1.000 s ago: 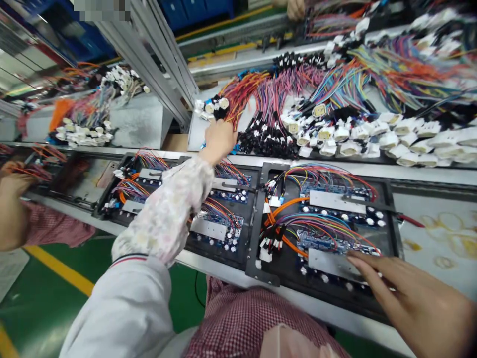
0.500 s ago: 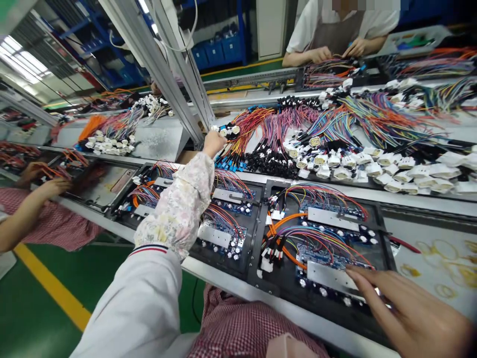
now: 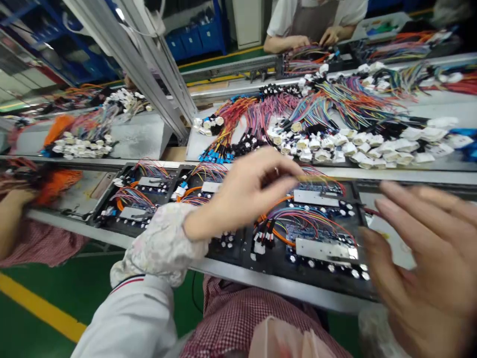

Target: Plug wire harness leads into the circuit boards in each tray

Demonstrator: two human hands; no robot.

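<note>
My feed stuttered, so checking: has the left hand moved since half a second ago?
Yes. Against the metal post, the left hand has moved right and nearer the camera; it was by the post's foot, now clear of it.

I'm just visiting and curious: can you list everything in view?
Trays: at least three, black, across the middle
Circuit boards: several, blue, in the trays
Metal plates: several, silver, along the circuit boards
Wire bundles: many, multicoloured, beyond and in the trays
Connectors: many, mostly white, among the wire bundles
Metal posts: at least two, silver, upper left
Bins: several, blue, upper middle
Co-workers: at least two, one white-sleeved across, one left
Floor: one, green, below
Checked garment: one, red-white, bottom
Left hand: one, floral-sleeved, blurred, over the trays
Right hand: one, blurred, right edge
</note>
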